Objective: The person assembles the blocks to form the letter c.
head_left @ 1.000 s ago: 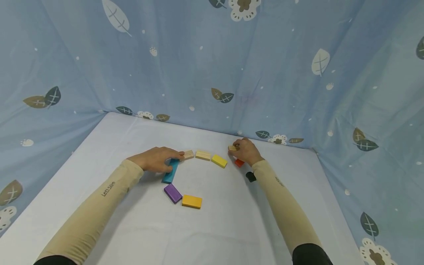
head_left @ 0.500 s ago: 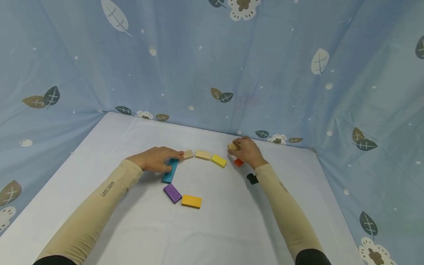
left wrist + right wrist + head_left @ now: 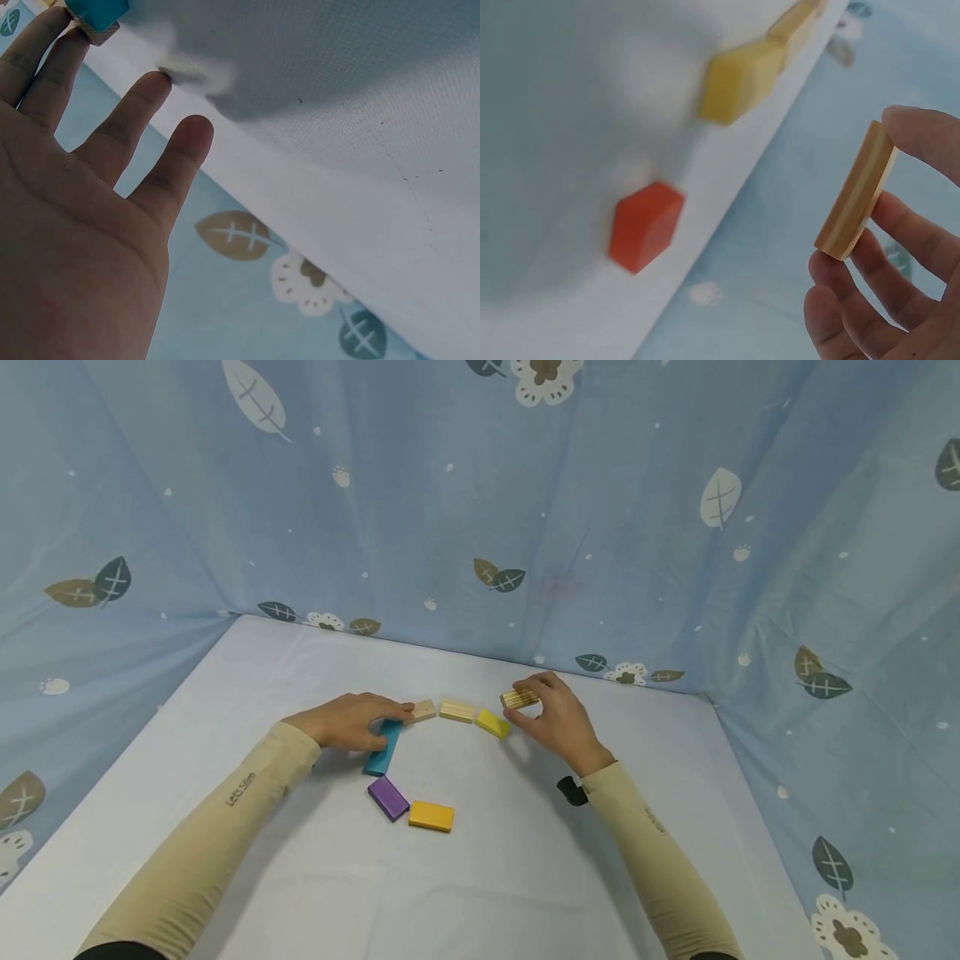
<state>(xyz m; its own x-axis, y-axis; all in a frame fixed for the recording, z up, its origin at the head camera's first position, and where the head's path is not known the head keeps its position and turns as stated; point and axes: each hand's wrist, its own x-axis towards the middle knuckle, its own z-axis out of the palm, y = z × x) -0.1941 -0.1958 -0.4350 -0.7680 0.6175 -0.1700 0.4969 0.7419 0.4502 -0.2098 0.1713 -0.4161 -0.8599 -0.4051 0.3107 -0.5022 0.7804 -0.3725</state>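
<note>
My right hand [image 3: 562, 727] pinches a ridged, pale wooden block [image 3: 519, 698] between thumb and fingertips, above the table; the right wrist view shows the block [image 3: 857, 191] with striped wood grain. Below it lies a red block [image 3: 646, 227], hidden behind the hand in the head view. The yellow block [image 3: 492, 723] is just left of the right hand. My left hand [image 3: 348, 721] rests with fingers extended, its thumb over the teal block [image 3: 383, 757] and its forefinger at the plain wooden block [image 3: 422, 711].
Another ridged wooden block [image 3: 457, 711] lies between the plain and yellow ones. Nearer me are a purple block [image 3: 388, 798] and an orange block [image 3: 431, 816], continuing the curved row. A patterned blue cloth [image 3: 420, 527] hangs behind the white tabletop [image 3: 487, 893].
My right hand has shifted slightly left with the ridged wooden block, towards the yellow block, and now covers the red block in the head view. The left hand has stayed in place.
</note>
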